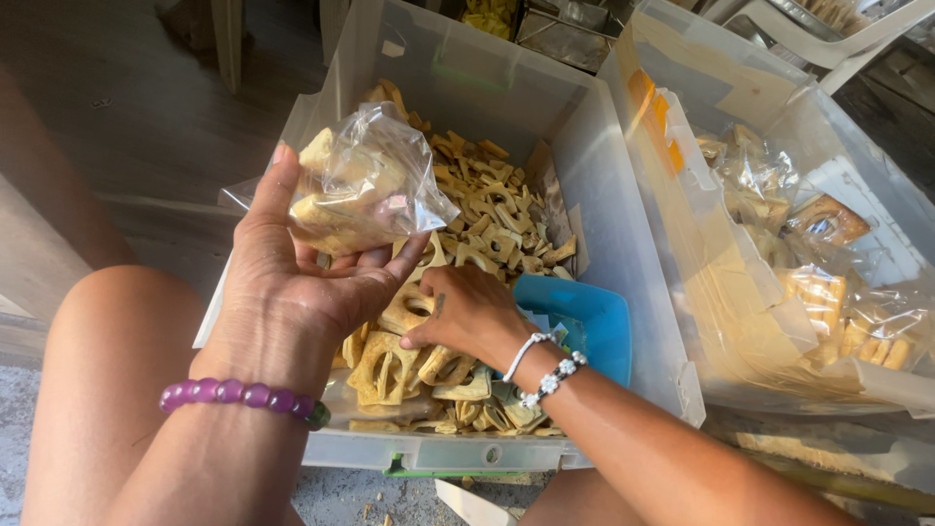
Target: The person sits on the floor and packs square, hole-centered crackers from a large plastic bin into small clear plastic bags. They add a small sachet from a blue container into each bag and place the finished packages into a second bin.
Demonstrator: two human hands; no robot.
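My left hand (292, 282) holds up a clear plastic bag (365, 180) partly filled with pale yellow cut-out crackers, above the near left of a clear plastic bin (623, 253). The bin holds a heap of the same crackers (487, 214). My right hand (467, 312) reaches down into the heap at the near side, fingers closed on a cracker (407, 312). A purple bead bracelet sits on my left wrist, white bead bracelets on my right.
A blue plastic scoop (589, 317) lies in the bin by my right wrist. To the right stands a second clear bin (682, 146) holding filled bags of crackers (828, 282). My bare knee is at lower left; wooden floor lies beyond.
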